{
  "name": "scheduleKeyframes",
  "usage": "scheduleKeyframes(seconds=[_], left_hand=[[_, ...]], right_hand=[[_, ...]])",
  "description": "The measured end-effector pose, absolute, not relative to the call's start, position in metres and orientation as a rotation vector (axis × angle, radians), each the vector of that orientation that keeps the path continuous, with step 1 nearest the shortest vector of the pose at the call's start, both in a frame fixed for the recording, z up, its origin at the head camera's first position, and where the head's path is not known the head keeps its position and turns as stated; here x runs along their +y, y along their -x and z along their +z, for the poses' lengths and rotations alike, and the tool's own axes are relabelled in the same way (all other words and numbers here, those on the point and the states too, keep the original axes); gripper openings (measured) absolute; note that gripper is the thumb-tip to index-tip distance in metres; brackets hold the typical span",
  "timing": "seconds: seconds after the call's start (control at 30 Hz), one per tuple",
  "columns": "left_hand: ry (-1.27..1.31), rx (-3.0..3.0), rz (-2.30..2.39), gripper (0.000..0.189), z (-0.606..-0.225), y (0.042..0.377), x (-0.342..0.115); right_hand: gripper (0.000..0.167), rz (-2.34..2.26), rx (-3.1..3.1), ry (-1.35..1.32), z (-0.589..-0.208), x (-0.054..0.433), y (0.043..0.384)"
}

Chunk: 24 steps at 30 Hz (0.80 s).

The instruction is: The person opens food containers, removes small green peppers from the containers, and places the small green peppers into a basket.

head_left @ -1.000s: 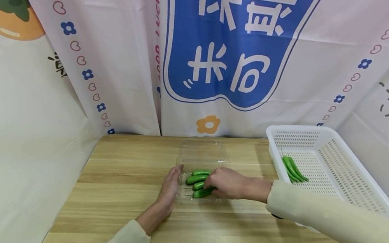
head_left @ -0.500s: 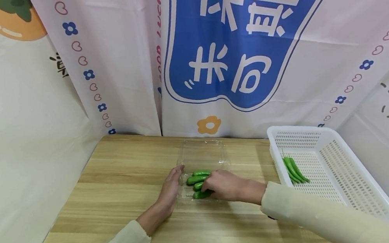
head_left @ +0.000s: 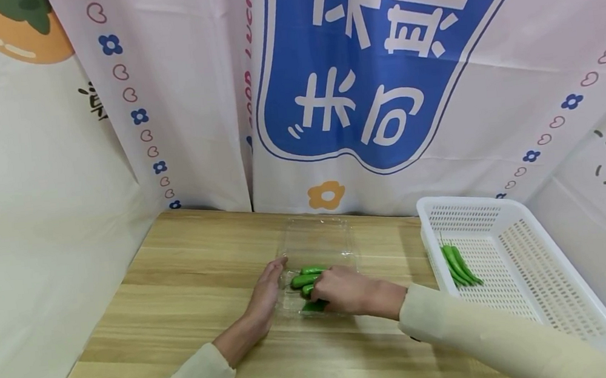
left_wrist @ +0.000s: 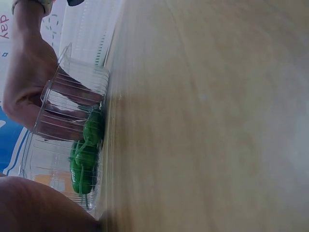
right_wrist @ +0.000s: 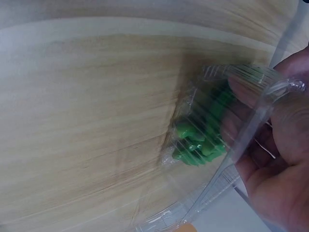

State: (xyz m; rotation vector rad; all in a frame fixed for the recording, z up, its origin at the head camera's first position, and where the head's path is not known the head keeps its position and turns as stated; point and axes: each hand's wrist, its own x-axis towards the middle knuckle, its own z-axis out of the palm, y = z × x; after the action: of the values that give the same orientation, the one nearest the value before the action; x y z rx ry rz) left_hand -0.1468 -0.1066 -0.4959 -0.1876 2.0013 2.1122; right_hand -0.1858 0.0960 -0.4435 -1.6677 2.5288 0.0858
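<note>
A clear plastic clamshell box [head_left: 315, 236] stands on the table, its lid folded back, with several green chili peppers [head_left: 303, 281] lying side by side in its base. My left hand [head_left: 260, 296] rests along the box's left wall with fingers extended. From the right, my right hand [head_left: 343, 293] reaches into the base, fingers bent down around the front green chili pepper [head_left: 314, 306]. The left wrist view shows a pepper [left_wrist: 94, 126] between those fingertips. Through the clear wall in the right wrist view, fingers [right_wrist: 231, 126] lie against the peppers. The right ends of the peppers are hidden.
A white perforated plastic basket [head_left: 529, 264] stands at the right, with a few more green chili peppers [head_left: 459, 265] at its left side. Printed cloth [head_left: 196, 102] hangs behind the wooden table [head_left: 181, 286] and along both sides.
My right hand has shifted a little left and toward me over the front pepper, whose stem no longer shows. My left hand keeps its place at the box.
</note>
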Motion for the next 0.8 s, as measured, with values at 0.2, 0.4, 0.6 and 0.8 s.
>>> scheduleKeyframes(seconds=[0.2, 0.4, 0.6, 0.8], left_hand=[[0.193, 1.996, 2.118, 0.052, -0.4962, 0.1474, -0.1058], [0.201, 1.996, 2.122, 0.052, -0.4958, 0.1471, -0.1055], [0.191, 2.004, 2.133, 0.052, -0.4965, 0.1478, -0.1050], [0.189, 2.005, 2.135, 0.052, -0.4949, 0.1477, -0.1049]], right_hand=[[0.012, 0.126, 2.527, 1.737, -0.4449, 0.0963, 0.1875], [0.011, 0.158, 2.538, 1.761, -0.4484, 0.0963, 0.1900], [0.016, 0.196, 2.582, 1.740, -0.4511, 0.0942, 0.1911], [0.016, 0.235, 2.599, 1.753, -0.4519, 0.0929, 0.1907]])
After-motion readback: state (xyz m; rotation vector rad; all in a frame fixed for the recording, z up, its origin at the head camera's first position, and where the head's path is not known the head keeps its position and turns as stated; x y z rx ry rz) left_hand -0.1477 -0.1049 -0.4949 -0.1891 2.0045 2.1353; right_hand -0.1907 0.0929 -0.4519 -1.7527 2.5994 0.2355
